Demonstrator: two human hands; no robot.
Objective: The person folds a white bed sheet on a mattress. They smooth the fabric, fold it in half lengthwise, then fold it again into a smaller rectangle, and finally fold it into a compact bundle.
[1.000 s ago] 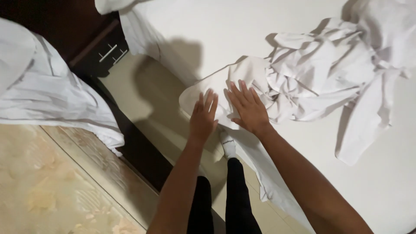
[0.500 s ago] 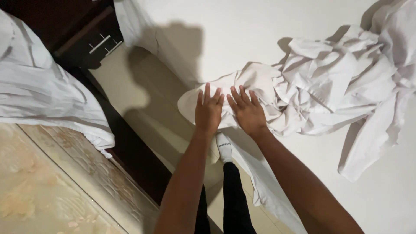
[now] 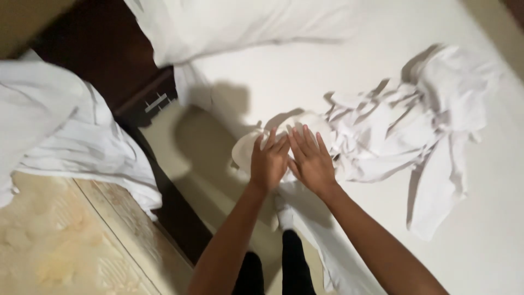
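Observation:
My left hand (image 3: pixel 268 162) and my right hand (image 3: pixel 310 159) lie flat, side by side, fingers spread, pressing on the near end of a crumpled white cloth (image 3: pixel 393 136) at the corner of a white bed (image 3: pixel 327 76). The cloth bunches up to the right of my hands and trails a long strip toward the lower right. Neither hand grips anything; the palms rest on the fabric. My dark-trousered legs and a white sock (image 3: pixel 284 216) show below the hands.
A white pillow (image 3: pixel 229 24) lies at the bed's head. A second bed's white sheet (image 3: pixel 65 131) hangs at the left over a patterned mattress (image 3: pixel 60 246). Dark furniture (image 3: pixel 109 60) with a handle stands between the beds, above a narrow floor gap.
The view has tilted up and back, bringing the pillow into sight. Both hands stay flat on the cloth's near end, shifted slightly along it.

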